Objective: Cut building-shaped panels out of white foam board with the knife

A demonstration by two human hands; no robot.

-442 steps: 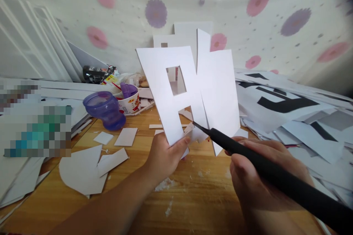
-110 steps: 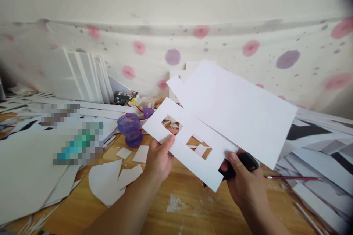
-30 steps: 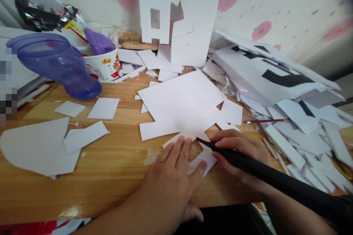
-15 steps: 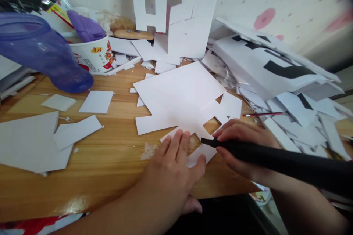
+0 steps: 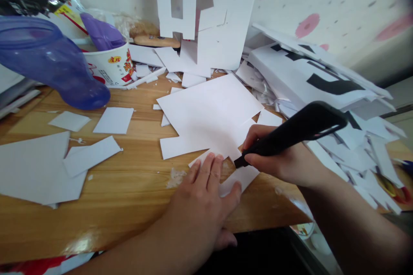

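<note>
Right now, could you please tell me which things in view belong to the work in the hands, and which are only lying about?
Seemingly in use:
- black tool, held in the right hand
- white cut-out sheet, under the left hand

Apparently just lying about:
- purple boot-shaped cup
- printed paper cup
- square white offcut

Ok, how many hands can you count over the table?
2: the left hand rests on a cut white board; the right hand grips a black tool beside it.
</note>
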